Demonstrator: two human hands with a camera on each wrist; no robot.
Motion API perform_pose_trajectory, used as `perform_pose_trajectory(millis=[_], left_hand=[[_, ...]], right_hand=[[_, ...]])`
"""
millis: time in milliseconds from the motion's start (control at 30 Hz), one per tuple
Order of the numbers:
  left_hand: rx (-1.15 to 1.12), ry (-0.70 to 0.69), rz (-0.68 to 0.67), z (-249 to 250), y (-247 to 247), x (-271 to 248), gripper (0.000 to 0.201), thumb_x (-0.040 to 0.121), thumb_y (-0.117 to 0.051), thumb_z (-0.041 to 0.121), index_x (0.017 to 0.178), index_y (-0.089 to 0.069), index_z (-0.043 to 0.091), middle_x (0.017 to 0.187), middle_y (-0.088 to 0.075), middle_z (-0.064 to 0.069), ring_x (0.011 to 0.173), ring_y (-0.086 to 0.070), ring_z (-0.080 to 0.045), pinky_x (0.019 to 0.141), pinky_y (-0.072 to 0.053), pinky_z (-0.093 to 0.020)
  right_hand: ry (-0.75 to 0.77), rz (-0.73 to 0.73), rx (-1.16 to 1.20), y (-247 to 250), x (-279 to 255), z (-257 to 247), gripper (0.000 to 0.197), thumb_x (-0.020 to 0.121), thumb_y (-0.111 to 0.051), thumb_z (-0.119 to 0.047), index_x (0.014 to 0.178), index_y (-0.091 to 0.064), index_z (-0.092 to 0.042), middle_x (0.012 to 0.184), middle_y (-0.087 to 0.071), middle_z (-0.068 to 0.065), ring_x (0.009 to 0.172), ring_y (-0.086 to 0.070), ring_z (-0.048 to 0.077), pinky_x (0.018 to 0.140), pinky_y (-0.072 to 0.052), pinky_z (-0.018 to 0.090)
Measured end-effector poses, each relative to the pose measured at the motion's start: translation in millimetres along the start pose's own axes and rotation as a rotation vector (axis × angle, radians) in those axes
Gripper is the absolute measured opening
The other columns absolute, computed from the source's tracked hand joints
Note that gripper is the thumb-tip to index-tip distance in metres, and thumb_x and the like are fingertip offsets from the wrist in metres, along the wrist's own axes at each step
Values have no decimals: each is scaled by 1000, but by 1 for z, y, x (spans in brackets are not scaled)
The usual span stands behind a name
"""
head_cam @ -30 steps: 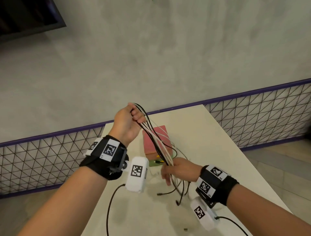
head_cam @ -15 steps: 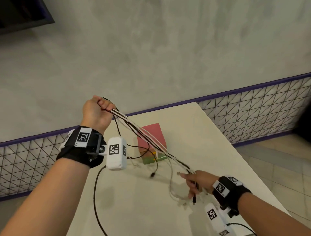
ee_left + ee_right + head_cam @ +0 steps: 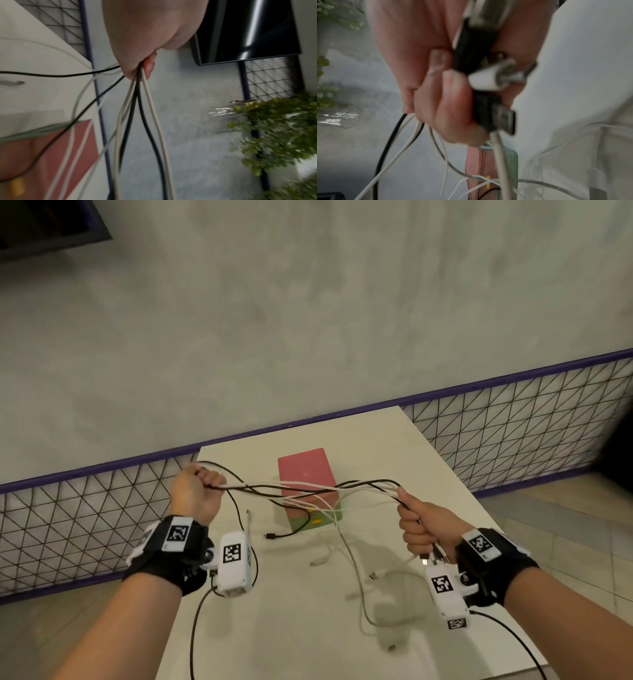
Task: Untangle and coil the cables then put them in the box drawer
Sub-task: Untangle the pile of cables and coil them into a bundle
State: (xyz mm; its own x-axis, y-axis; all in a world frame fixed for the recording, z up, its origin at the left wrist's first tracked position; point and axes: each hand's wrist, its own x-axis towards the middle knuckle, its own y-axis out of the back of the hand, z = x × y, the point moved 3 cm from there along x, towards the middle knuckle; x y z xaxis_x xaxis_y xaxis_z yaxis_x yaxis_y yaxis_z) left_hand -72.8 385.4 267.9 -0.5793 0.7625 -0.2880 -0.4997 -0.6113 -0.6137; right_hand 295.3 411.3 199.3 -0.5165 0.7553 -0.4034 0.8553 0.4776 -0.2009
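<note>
A bundle of black and white cables (image 3: 308, 491) stretches between my two hands above the white table (image 3: 394, 446). My left hand (image 3: 197, 494) grips one end in a fist, and the strands (image 3: 137, 108) fan out from it in the left wrist view. My right hand (image 3: 419, 522) grips the other end, with several plugs (image 3: 488, 81) sticking out of the fist by the wrist. Loose ends (image 3: 274, 535) hang down and trail on the table. The box drawer (image 3: 308, 487), pink on top with a green front, stands behind the bundle.
A wire mesh fence with a purple rail (image 3: 513, 419) runs behind the table, against a grey wall. Green plants and a glass (image 3: 223, 112) show in the left wrist view. The wrist camera leads (image 3: 195, 628) hang over the table's near edge.
My hands have drawn apart sideways: the left came down from its raised position, the right rose and closed on the plug ends. The bundle now spans level across the box.
</note>
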Motion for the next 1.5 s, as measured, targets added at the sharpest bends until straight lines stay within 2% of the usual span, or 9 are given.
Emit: perform_pose_trajectory(millis=[233,467,567,667,767,900,1033,1333,1500], left_hand=[[54,146,167,-58,58,-4,38,97,-21,3,62,-25,16,34,-28,4,41,-25,-12,51,-21,-22],[441,353,331,-110,118,-15,33,102,-31,11,73,-44,2,71,-43,-14,62,-45,-25,45,-49,-30],[1030,396,366,-106,135,-19,45,99,-46,28,129,-45,-5,124,-51,-28,108,-52,-42,84,-49,-43],[1366,-94,348,-77,93,-28,77,91,-53,50,145,-28,2,148,-31,-22,132,-34,-40,108,-30,-49],[1154,-299,-379,-66,11,-60,86,74,-60,69,143,-30,29,145,-37,3,132,-37,-12,111,-32,-34],[1429,-78,-1068,-88,-59,-97,80,68,-81,44,133,-33,44,125,-50,17,110,-46,18,88,-38,-6],[1304,-149,-892,-95,-66,-75,4,91,-62,19,90,-64,15,68,-66,6,61,-60,-3,66,-47,-16],[1352,-163,-633,-80,-17,-31,35,99,-48,19,65,-54,17,47,-58,7,70,-58,-24,59,-41,-13],[1171,-86,-473,-60,-25,-27,37,95,-55,19,60,-43,16,46,-38,-1,40,-39,-16,48,-34,-25]], right_hand=[[7,57,-25,-3,2,-13,57,87,-39,-66,58,-21,-21,50,-11,-3,39,-10,11,38,-14,21],[24,7,-192,-20,3,-34,58,89,-46,-60,64,-11,-20,54,-8,0,43,-8,14,41,-13,22],[29,-40,-275,-29,5,-43,59,87,-51,-59,62,-13,-21,54,-10,0,45,-9,15,41,-14,21],[18,-67,-387,-40,5,-44,57,86,-53,-57,56,-19,-23,51,-15,-2,44,-11,14,43,-14,21],[37,-113,-472,-58,4,-43,56,85,-56,-57,53,-25,-24,48,-19,-4,42,-14,13,43,-14,21],[128,-166,-439,-80,0,-55,55,88,-55,-53,44,-36,-25,47,-21,-5,42,-15,13,46,-14,26],[329,-31,-159,-60,-11,-89,51,88,-56,-48,46,-40,-24,48,-22,-6,42,-17,12,44,-14,24],[416,375,264,26,-1,-79,53,90,-55,-46,53,-25,-24,44,-18,-6,37,-15,12,39,-15,21],[262,515,113,34,19,-21,55,89,-55,-50,52,-26,-22,45,-21,-4,38,-17,13,42,-18,23]])
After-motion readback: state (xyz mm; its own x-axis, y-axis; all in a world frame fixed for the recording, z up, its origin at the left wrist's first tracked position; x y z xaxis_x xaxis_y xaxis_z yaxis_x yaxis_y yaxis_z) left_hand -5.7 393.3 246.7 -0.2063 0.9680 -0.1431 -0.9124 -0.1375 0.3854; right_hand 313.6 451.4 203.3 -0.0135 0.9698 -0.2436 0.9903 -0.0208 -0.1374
